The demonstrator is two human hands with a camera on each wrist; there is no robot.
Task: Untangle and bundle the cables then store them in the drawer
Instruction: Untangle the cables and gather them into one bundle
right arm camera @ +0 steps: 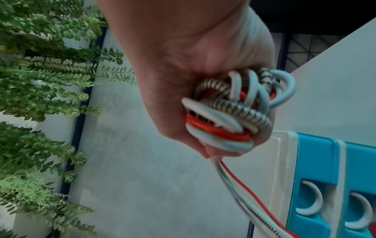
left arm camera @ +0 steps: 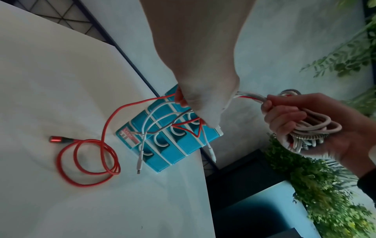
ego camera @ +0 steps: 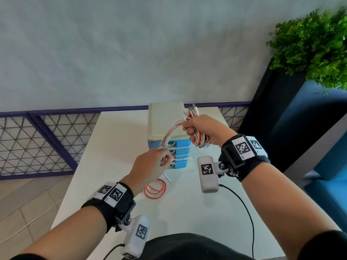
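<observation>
Table (ego camera: 116, 184): white top, below both raised hands.
Drawer unit (ego camera: 167, 121): blue drawers with a cream top, standing on the table just beyond the left hand and just left of the right hand; every drawer front looks closed, white curved handles showing in the right wrist view (right arm camera: 314, 201).
Plant (ego camera: 317, 45): green foliage off to the right of the right hand, behind it.
Right hand (ego camera: 203, 128): raised above the table, fingers curled tight around the cable bundle (right arm camera: 230, 112), a coil of white, red and striped braided cords filling the fist.
Left hand (ego camera: 150, 166): lower and nearer than the right, fingers pinching the loose strands (left arm camera: 162, 122) that run up from it to the right hand's bundle.
Red cable (left arm camera: 89, 161): its free end lies looped on the table just below the left hand, the metal plug (left arm camera: 53, 138) at the far end; the other end rises into the left hand's fingers.
White plug ends (left arm camera: 140, 162): two hang down from the left hand in front of the drawer fronts, clear of the table as far as I can tell.
</observation>
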